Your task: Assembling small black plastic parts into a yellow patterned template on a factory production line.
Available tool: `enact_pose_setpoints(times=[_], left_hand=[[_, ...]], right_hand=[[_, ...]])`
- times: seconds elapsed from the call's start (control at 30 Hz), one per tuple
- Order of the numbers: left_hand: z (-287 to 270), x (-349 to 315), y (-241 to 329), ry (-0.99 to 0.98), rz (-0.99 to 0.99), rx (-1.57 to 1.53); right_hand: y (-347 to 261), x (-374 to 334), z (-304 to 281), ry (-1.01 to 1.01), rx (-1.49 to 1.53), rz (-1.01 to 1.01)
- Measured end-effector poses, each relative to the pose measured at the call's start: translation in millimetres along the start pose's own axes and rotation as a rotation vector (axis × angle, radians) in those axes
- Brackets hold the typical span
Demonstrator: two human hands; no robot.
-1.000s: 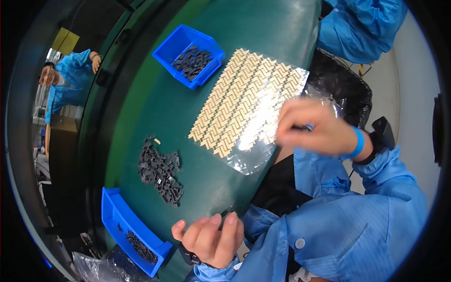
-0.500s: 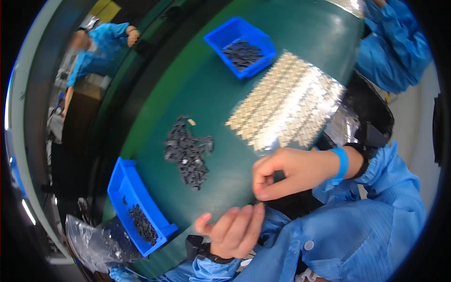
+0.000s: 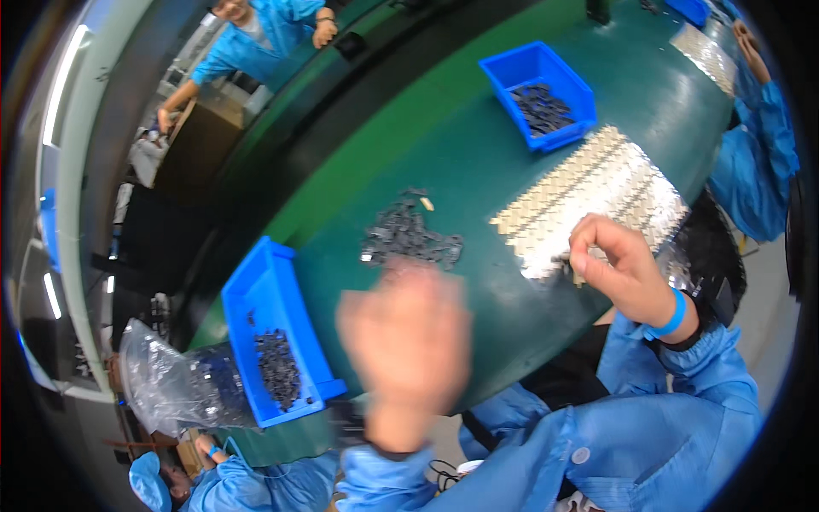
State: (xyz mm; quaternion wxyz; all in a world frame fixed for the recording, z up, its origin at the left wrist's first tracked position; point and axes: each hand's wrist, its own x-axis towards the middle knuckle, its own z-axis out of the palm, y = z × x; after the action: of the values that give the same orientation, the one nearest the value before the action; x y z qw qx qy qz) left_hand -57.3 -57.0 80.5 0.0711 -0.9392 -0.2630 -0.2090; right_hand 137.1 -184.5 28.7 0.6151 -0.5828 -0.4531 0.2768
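My left hand [image 3: 408, 337], smeared by motion, is over the near edge of a pile of small dark grey parts [image 3: 401, 229] on the table. Its fingertips cannot be made out. My right hand [image 3: 621, 266] is at the near edge of a clear sheet set with rows of small beige pieces [image 3: 589, 188]. Thumb and forefinger are pinched together on a small beige-and-dark part [image 3: 575, 273], partly hidden by the fingers. One loose beige piece [image 3: 427, 204] lies at the far side of the dark pile.
A blue bin with dark parts [image 3: 583, 92] stands beyond the sheet; another blue bin [image 3: 317, 350] sits at left, beside a clear plastic bag [image 3: 162, 384]. Co-workers in blue are at the right, the upper left and the lower left. The green table [image 3: 512, 341] curves toward me.
My hands were close together near the table edge; now they are apart. The left has moved out to the dark pile, the right over to the beige sheet. The view has shifted too.
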Motion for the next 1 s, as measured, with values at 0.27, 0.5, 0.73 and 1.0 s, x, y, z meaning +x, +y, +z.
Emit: enact_pose_setpoints(times=[0.27, 0.5, 0.73, 1.0], left_hand=[[-30.9, -11.4, -78.4, 0.35, -0.394, -0.173], [37.5, -64.9, -48.7, -0.154, -0.323, -0.275], [75.5, -61.2, -59.9, -0.034, -0.249, -0.284], [74.8, -61.1, -41.2, 0.06, -0.125, -0.082]], right_hand=[[-6.2, -9.1, -11.3, 0.111, 0.042, -0.133], [-74.9, 2.5, 33.9, -0.213, 0.345, -0.321], [-109.9, -10.6, 76.5, -0.18, -0.171, 0.058], [-29.6, -6.2, 3.5, -0.109, 0.115, -0.37]])
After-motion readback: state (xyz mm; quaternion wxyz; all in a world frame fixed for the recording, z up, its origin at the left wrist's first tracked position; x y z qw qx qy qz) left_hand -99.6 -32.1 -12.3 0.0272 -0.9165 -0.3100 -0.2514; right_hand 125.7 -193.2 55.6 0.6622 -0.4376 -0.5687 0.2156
